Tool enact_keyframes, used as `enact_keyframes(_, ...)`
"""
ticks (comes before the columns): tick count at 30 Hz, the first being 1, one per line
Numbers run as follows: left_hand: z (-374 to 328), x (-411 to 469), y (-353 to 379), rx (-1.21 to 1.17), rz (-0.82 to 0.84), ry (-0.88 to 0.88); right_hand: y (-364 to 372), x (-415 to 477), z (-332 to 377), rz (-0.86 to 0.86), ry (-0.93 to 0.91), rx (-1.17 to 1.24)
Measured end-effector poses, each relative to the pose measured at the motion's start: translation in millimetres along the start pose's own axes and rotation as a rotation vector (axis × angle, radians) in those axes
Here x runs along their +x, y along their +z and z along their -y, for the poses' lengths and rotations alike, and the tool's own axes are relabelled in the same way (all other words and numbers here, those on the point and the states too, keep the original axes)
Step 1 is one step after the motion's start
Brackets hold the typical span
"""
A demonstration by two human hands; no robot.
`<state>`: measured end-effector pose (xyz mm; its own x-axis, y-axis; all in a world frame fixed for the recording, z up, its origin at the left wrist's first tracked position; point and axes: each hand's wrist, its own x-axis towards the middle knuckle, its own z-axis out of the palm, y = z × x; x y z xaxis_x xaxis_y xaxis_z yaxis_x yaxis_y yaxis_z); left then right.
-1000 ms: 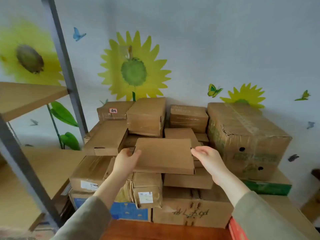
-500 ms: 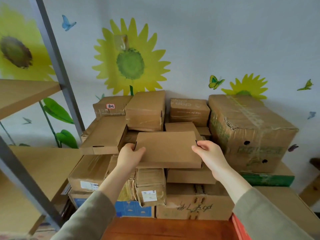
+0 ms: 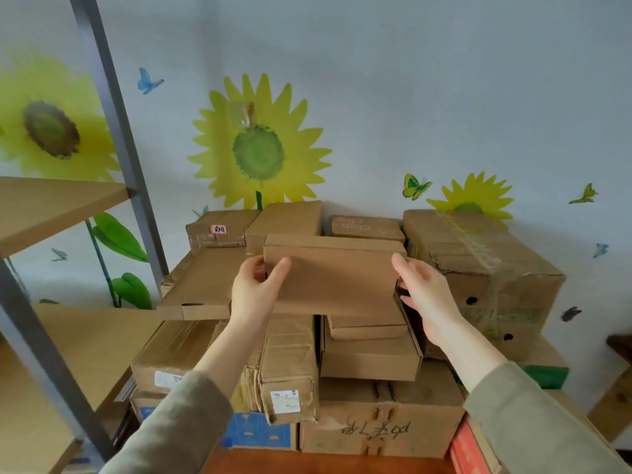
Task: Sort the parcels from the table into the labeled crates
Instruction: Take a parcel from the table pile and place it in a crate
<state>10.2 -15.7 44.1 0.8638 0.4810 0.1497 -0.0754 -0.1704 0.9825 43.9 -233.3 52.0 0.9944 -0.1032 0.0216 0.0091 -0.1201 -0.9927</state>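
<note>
Head view: the flat brown cardboard parcel [image 3: 337, 275] is held tilted, above the middle of the pile of brown cardboard boxes [image 3: 369, 357]. The left grip [image 3: 254, 289] clasps its left end, thumb on the near face. The right grip [image 3: 427, 295] clasps its right end.

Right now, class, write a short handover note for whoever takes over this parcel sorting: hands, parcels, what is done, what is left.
Left hand grips the flat parcel at its left end; right hand grips its right end.
It is held up, tilted, over the pile.
Done: one parcel picked up. No crates in view.
Left: take it to its crate, then sort the pile.
</note>
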Motion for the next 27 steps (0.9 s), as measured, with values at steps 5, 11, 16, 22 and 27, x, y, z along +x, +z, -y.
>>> enact_keyframes(5,-14.7,-5.2,5.6,-0.201,-0.024,-0.074,-5.2,1.6,9.8,-0.022,0.061,0.109)
enact_keyframes(11,-13.8,-1.1,4.1,-0.184,-0.027,-0.096,-10.4,5.4,10.3,-0.021,0.096,0.266)
enact_keyframes(16,-9.2,2.0,4.2,-0.214,-0.004,-0.126,-7.6,7.6,9.5,0.008,0.070,0.346)
enact_keyframes(22,-6.0,3.1,3.3,-0.241,-0.007,-0.116,-5.0,9.8,7.3,0.010,0.062,0.345)
enact_keyframes(27,-5.1,2.1,2.5,-0.247,-0.005,-0.117,-4.6,9.1,5.7,0.004,0.083,0.348)
